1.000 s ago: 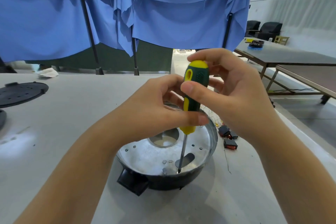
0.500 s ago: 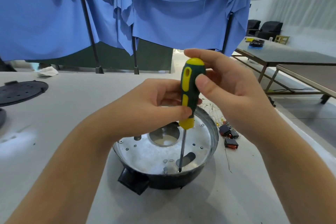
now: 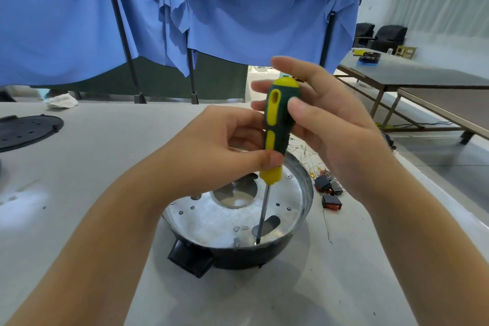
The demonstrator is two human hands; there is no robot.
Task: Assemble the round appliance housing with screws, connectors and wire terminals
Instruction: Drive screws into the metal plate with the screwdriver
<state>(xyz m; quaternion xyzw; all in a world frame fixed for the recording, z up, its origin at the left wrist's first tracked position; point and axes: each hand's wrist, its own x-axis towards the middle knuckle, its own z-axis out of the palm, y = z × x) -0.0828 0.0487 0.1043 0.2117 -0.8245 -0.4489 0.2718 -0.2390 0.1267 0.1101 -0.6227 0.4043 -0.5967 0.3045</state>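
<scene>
The round housing (image 3: 296,201), a black shell with a shiny metal plate inside, sits on the table in front of me. A green and yellow screwdriver (image 3: 277,127) stands upright in it, its tip down at the plate's near rim. My left hand (image 3: 211,151) pinches the lower handle between thumb and fingers. My right hand (image 3: 325,124) holds the upper handle with thumb and fingertips, its index finger stretched out above the cap. Several small screws lie on the plate near the tip.
Black and red rocker switches (image 3: 330,193) and thin wires with terminals (image 3: 307,153) lie right of the housing. A black round lid (image 3: 26,130) rests at the far left. Blue curtains (image 3: 185,8) hang behind the table; other tables (image 3: 423,79) stand to the right.
The right hand's fingers have shifted round the handle and loosened, the index finger now stretched out. The left hand slid a little lower on the handle. The tip stays at the same spot.
</scene>
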